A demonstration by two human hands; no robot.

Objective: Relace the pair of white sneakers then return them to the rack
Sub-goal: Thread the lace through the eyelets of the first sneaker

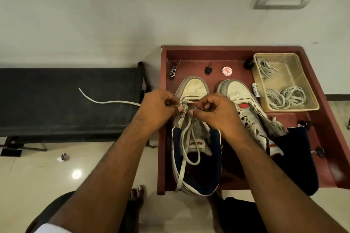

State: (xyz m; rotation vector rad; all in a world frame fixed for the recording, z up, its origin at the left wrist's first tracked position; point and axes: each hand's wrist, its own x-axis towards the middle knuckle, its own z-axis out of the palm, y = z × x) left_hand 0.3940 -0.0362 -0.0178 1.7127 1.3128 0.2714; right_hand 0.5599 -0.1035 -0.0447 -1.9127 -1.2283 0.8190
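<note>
Two worn white sneakers stand side by side on a red-brown tray table (322, 119), toes pointing away from me. The left sneaker (195, 89) has a navy collar and a loose white lace (187, 138) trailing over its tongue. My left hand (157, 108) pinches the lace at the left eyelets, and one end of it runs out leftward over the black rack (56, 100). My right hand (217, 111) pinches the lace at the right eyelets of the same shoe. The right sneaker (244, 100) lies tilted with its tongue open and no lace visible.
A clear plastic tray (295, 108) at the table's back right holds several coiled laces. A nail clipper (174, 70), a small black item (207, 70) and a round tin (227, 70) lie behind the shoes. A dark cloth (297, 157) covers the table's right front. My bare feet stand below.
</note>
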